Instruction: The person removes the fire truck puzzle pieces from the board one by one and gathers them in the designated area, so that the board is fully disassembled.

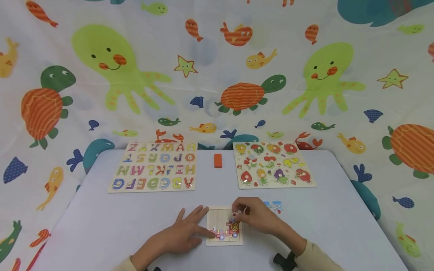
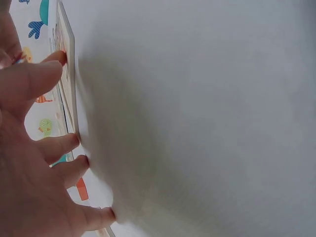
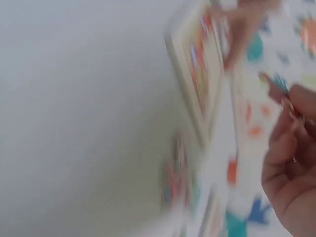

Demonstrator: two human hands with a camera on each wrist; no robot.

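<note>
A small square jigsaw tray (image 1: 217, 215) with a wooden rim lies in front of me, several joined pieces (image 1: 222, 235) along its bottom and right side. Spread out at its left edge, my left hand (image 1: 183, 234) has its index finger by the left rim and its thumb side over the lower-left pieces. My right hand (image 1: 257, 215) pinches a small jigsaw piece (image 1: 234, 217) above the tray's right half. In the right wrist view this piece (image 3: 277, 92) juts from between thumb and fingers. Its picture is mostly hidden by the fingers.
Light-blue jigsaw pieces (image 1: 274, 206) lie behind my right hand. Farther back are an alphabet board (image 1: 156, 165) on the left, an orange block (image 1: 218, 160) in the middle and a fruit board (image 1: 271, 165) on the right. A sea-animal curtain (image 1: 203, 75) hangs behind the white table.
</note>
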